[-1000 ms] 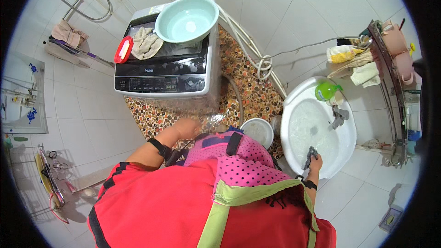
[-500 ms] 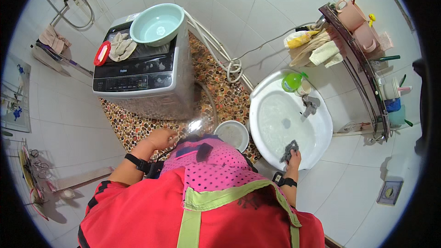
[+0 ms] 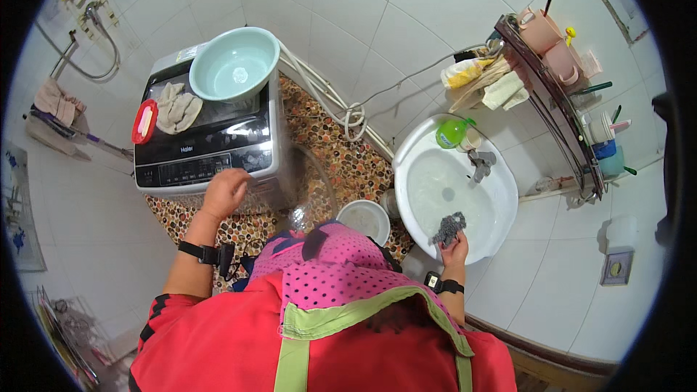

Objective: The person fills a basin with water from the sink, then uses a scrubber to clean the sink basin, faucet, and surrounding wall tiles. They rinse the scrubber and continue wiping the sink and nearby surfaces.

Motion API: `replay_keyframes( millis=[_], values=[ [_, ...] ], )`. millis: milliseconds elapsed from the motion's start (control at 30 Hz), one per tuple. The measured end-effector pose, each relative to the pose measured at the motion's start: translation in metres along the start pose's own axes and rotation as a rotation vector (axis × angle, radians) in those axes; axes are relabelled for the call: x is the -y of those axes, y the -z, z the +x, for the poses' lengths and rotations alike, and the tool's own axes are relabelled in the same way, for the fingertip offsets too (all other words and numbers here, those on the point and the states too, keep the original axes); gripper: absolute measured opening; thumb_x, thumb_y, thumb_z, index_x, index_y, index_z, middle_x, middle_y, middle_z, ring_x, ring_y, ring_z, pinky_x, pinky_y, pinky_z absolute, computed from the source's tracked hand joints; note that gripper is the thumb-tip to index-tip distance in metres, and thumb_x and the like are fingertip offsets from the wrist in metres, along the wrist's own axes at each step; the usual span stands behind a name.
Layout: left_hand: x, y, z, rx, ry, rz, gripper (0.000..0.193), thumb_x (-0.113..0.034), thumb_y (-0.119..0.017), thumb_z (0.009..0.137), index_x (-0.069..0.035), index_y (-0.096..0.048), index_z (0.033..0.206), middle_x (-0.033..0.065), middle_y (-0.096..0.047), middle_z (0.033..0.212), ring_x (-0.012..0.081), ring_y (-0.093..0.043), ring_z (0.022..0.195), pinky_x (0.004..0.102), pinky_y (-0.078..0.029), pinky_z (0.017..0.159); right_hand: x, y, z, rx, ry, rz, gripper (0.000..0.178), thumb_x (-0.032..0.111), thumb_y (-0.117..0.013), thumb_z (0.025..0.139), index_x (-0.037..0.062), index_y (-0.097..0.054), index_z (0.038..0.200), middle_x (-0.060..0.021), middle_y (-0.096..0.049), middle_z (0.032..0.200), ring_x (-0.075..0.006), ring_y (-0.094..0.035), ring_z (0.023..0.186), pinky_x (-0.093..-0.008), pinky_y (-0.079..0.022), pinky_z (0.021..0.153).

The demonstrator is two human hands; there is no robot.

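My left hand [image 3: 226, 193] is at the front edge of the washing machine [image 3: 250, 167], by its control panel. Its fingers are loosely bent, with nothing visible in them. Over the near side of the white washbasin [image 3: 501, 221], my right hand [image 3: 455, 248] grips a dark grey, shaggy scrubber [image 3: 449, 227]. Cloudy water covers the basin's bottom around the drain. A green bottle [image 3: 451, 133] and a small cup [image 3: 470, 139] stand at its far rim, beside the tap [image 3: 481, 165].
On the machine lid are a pale blue basin [image 3: 236, 65], a greyish cloth [image 3: 176, 109] and a red soap dish [image 3: 144, 121]. A white bucket [image 3: 364, 221] stands on the pebble-patterned floor. A shelf [image 3: 555, 101] with pink mugs and hanging cloths is on the right wall.
My left hand has moved from beside my apron forward and left to the washing machine's front. My right hand still holds the scrubber, slightly turned. The view has shifted a little.
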State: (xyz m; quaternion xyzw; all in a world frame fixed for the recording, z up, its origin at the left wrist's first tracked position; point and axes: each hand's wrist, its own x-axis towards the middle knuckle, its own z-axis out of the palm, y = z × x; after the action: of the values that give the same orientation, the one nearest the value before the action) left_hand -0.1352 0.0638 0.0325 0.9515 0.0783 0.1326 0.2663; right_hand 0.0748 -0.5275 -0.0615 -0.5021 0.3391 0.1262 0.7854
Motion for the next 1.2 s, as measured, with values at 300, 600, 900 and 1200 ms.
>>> replay_keyframes(
  millis=[300,600,900,1200],
  values=[
    [0.092,0.026,0.033,-0.087,-0.124,0.127,0.030,-0.004,-0.064,0.073,-0.004,-0.061,0.103,0.0130,-0.059,0.113,0.0345,-0.053,0.110,0.0448,-0.041,0.096,-0.063,-0.130,-0.009,0.047,0.094,-0.117,0.036,0.014,-0.049,0.093,0.0095,-0.053,0.128,-0.0050,-0.063,0.107,-0.0129,-0.059,0.073,-0.0255,-0.045,0.048],
    [0.113,0.004,0.026,-0.113,-0.109,0.147,0.040,-0.007,-0.062,0.070,-0.007,-0.059,0.109,0.0144,-0.053,0.121,0.0361,-0.046,0.118,0.0498,-0.034,0.102,-0.071,-0.248,-0.030,0.165,0.098,-0.187,0.033,0.009,-0.044,0.098,0.0074,-0.047,0.130,-0.0068,-0.060,0.115,-0.0160,-0.060,0.088,-0.0307,-0.048,0.058],
    [0.118,-0.007,0.021,-0.112,-0.086,0.210,0.036,-0.010,-0.059,0.073,-0.007,-0.058,0.109,0.0157,-0.051,0.119,0.0373,-0.046,0.117,0.0537,-0.032,0.103,0.002,-0.393,0.038,0.122,0.779,-0.514,0.028,0.012,-0.058,0.091,0.0054,-0.059,0.119,-0.0044,-0.060,0.112,-0.0131,-0.056,0.085,-0.0289,-0.047,0.069],
    [0.117,-0.009,0.016,-0.092,-0.026,0.244,0.032,-0.012,-0.058,0.075,-0.007,-0.059,0.106,0.0159,-0.052,0.117,0.0366,-0.047,0.115,0.0546,-0.033,0.101,0.159,-0.523,0.116,-0.411,1.714,-0.678,0.028,0.002,-0.059,0.080,0.0052,-0.064,0.107,-0.0144,-0.055,0.106,-0.0329,-0.048,0.105,-0.0426,-0.038,0.093]
  ],
)
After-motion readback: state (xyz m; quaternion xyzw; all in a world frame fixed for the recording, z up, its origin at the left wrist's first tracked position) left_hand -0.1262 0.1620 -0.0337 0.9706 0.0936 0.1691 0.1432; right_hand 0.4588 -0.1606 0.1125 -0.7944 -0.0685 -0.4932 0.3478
